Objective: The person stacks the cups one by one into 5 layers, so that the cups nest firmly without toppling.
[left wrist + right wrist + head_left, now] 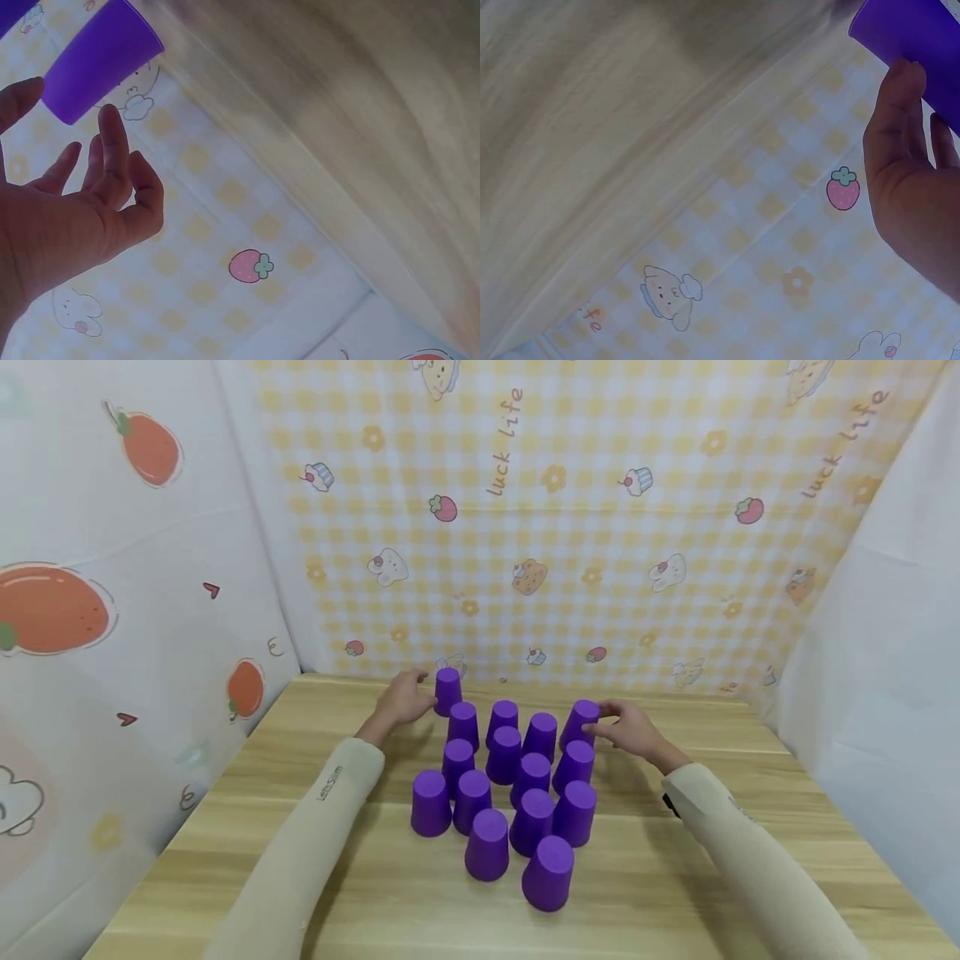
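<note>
Fifteen purple cups are stood mouth-down on the wood-grain table, packed in a loose staggered cluster near the middle. The left hand is placed at the outer side of the back-left cup; its fingers are spread and loosely bent, thumb at the cup wall, no grip closed. Whether the thumb actually makes contact can't be told. The back-right cup is held by the right hand: narrow spacing, thumb on the near side, fingers at the outer and far side. The nearest cup is set at the front right of the cluster, well apart from both hands. Both forearms are covered by pale sleeves; a dark band is partly seen at the right cuff. The back is covered by a yellow-checked cloth, the left side by a fruit-print cloth.
</note>
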`<state>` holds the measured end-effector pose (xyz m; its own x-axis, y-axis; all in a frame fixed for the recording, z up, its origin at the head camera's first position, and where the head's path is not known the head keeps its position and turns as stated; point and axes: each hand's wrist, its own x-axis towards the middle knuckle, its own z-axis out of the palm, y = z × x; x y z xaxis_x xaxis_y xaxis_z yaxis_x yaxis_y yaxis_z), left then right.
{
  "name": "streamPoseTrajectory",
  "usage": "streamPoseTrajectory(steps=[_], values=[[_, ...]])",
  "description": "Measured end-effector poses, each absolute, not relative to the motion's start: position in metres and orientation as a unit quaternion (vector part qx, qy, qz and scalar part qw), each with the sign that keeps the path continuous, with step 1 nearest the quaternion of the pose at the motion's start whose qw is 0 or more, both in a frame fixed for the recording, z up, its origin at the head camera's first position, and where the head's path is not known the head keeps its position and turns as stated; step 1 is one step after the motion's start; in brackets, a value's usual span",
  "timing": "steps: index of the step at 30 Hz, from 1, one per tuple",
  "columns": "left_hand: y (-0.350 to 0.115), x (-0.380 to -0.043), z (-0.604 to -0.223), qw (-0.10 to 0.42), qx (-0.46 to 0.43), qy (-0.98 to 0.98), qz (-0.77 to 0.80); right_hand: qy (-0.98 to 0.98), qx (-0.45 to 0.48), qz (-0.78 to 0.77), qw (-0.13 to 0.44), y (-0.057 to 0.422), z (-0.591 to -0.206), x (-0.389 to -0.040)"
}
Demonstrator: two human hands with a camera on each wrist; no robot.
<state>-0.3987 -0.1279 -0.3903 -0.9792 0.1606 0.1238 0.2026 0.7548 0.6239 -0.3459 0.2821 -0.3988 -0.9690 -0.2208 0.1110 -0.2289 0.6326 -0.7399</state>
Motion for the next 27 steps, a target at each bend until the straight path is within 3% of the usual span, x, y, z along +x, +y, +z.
streamPoseTrajectory(steps=[16, 27], values=[[-0.104, -0.363, -0.390, 0.039, -0.077, -0.914, -0.395, -0.906, 0.108, 0.408, 0.006, 0.242, -0.369, -0.382], [-0.100, -0.359, -0.391, 0.025, -0.152, -0.917, -0.367, -0.898, 0.119, 0.424, -0.015, 0.205, -0.353, -0.399]])
